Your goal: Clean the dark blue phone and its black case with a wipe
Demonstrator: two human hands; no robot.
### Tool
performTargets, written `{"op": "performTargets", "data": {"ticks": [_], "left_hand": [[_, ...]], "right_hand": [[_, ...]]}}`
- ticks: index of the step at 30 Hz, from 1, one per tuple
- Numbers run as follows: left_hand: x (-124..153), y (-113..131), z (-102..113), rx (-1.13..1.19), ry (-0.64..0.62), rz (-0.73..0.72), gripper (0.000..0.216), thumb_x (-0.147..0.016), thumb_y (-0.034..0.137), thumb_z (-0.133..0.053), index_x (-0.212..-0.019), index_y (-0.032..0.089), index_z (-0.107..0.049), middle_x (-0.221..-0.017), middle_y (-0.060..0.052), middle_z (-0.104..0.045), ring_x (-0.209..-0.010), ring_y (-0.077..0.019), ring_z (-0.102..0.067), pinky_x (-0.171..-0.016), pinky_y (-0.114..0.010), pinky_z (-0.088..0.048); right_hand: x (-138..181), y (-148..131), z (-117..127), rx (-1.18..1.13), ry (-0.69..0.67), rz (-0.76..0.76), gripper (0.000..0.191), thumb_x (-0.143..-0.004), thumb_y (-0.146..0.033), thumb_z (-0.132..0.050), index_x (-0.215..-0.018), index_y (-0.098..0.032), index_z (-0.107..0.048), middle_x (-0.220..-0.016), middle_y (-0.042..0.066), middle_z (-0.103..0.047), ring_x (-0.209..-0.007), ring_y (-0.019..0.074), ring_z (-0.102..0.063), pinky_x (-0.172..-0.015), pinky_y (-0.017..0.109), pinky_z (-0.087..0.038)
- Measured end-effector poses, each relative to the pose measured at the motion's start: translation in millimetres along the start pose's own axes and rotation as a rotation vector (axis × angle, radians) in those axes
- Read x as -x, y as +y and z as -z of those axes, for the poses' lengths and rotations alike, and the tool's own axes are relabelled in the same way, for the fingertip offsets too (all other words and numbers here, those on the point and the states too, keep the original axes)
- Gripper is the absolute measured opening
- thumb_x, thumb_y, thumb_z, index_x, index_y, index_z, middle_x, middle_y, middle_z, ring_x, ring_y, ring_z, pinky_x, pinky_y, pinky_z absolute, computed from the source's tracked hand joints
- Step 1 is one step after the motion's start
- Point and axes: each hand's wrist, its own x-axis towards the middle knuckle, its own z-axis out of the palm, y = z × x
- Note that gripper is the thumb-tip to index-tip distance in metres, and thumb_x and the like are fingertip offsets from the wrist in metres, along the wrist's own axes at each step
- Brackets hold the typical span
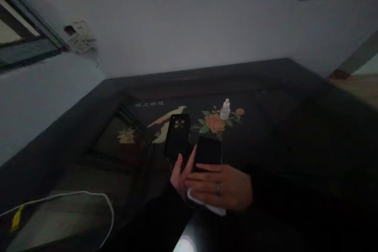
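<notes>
A dark, flat phone (208, 150) is in my left hand (178, 177), whose thumb and a finger show along its left side. My right hand (223, 187), with a ring on one finger, lies across the phone's lower part, its fingers straight and close together. Under it a white cloth (211, 207) sticks out at the near edge; most of the cloth is hidden by the hand. Just beyond my left fingertips lies a black phone case (177, 136) with camera cutouts at its far end. A small white-capped bottle (225, 111) stands upright beyond the phone.
The dark glossy table (260, 145) carries a painted bird and flowers. A white cable (79, 193) with a yellow tag (17, 218) curves at the lower left. Walls meet the table's back and left edges, with sockets (81, 37) on the wall. The light is dim.
</notes>
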Motion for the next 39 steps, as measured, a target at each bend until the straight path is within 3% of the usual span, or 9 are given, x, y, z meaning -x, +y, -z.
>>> {"op": "performTargets", "data": {"ticks": [2, 4, 8, 10, 15, 21, 29, 39], "left_hand": [[-8, -4, -8, 0.01, 0.037, -0.06, 0.053, -0.088, 0.052, -0.027, -0.136, 0.03, -0.033, -0.088, -0.003, -0.067, -0.065, -0.012, -0.06, -0.064, -0.025, -0.042], [-13, -7, -14, 0.013, 0.065, -0.104, 0.058, -0.087, 0.053, -0.025, -0.139, 0.028, -0.025, -0.105, -0.005, -0.064, -0.085, -0.0164, -0.06, -0.08, -0.031, -0.041], [-11, -7, -20, -0.012, 0.081, -0.14, 0.066, -0.087, 0.056, -0.016, -0.143, 0.023, -0.005, -0.129, -0.01, -0.049, -0.113, -0.0261, -0.048, -0.097, -0.044, -0.026], [-8, -5, -20, -0.048, 0.045, -0.106, 0.065, -0.086, 0.057, -0.014, -0.143, 0.026, -0.004, -0.135, -0.01, -0.043, -0.119, -0.0291, -0.042, -0.099, -0.049, -0.021], [-5, -2, -20, -0.089, -0.001, -0.052, 0.061, -0.085, 0.059, -0.015, -0.14, 0.036, -0.012, -0.14, -0.008, -0.034, -0.117, -0.0343, -0.042, -0.095, -0.059, -0.019], [-5, 0, -20, -0.077, -0.118, 0.075, 0.06, -0.079, 0.067, -0.01, -0.135, 0.049, 0.001, -0.135, -0.008, -0.04, -0.11, -0.0387, -0.048, -0.087, -0.067, -0.019], [-5, 2, -16, -0.095, -0.174, 0.084, 0.063, -0.078, 0.069, -0.008, -0.134, 0.047, 0.01, -0.134, -0.01, -0.043, -0.116, -0.0381, -0.045, -0.088, -0.065, -0.021], [-5, 3, -17, -0.111, -0.168, 0.078, 0.064, -0.076, 0.07, -0.007, -0.134, 0.047, 0.012, -0.134, -0.009, -0.042, -0.115, -0.0381, -0.045, -0.089, -0.066, -0.021]], "right_hand": [[8, 15, 9, 0.074, 0.013, -0.171, 0.032, -0.09, -0.016, -0.039, -0.117, -0.006, -0.052, -0.128, 0.015, -0.05, -0.128, 0.0257, -0.034, -0.102, 0.046, -0.036], [14, 25, 15, 0.145, 0.04, -0.278, 0.034, -0.09, -0.016, -0.039, -0.121, -0.007, -0.05, -0.13, 0.015, -0.047, -0.129, 0.0268, -0.032, -0.103, 0.05, -0.034], [17, 25, 16, 0.268, 0.125, -0.306, 0.037, -0.088, -0.013, -0.042, -0.124, -0.01, -0.047, -0.115, 0.01, -0.058, -0.116, 0.0226, -0.044, -0.106, 0.049, -0.031], [16, 22, 16, 0.287, 0.119, -0.288, 0.037, -0.088, -0.014, -0.042, -0.125, -0.01, -0.047, -0.105, 0.007, -0.063, -0.105, 0.0192, -0.051, -0.107, 0.046, -0.031], [18, 25, 19, 0.267, 0.025, -0.289, 0.035, -0.091, -0.015, -0.036, -0.123, -0.01, -0.048, -0.106, 0.007, -0.064, -0.1, 0.0175, -0.056, -0.101, 0.042, -0.038], [33, 35, 23, 0.263, 0.004, -0.395, 0.035, -0.091, -0.015, -0.037, -0.125, -0.011, -0.045, -0.12, 0.011, -0.058, -0.113, 0.0204, -0.053, -0.087, 0.037, -0.051], [40, 37, 23, 0.129, 0.043, -0.405, 0.042, -0.09, -0.01, -0.038, -0.132, -0.015, -0.038, -0.126, 0.009, -0.054, -0.125, 0.019, -0.041, -0.092, 0.035, -0.049], [42, 41, 18, -0.067, 0.075, -0.418, 0.045, -0.085, -0.006, -0.041, -0.129, -0.017, -0.042, -0.124, 0.01, -0.055, -0.121, 0.0158, -0.045, -0.096, 0.036, -0.046]]}}
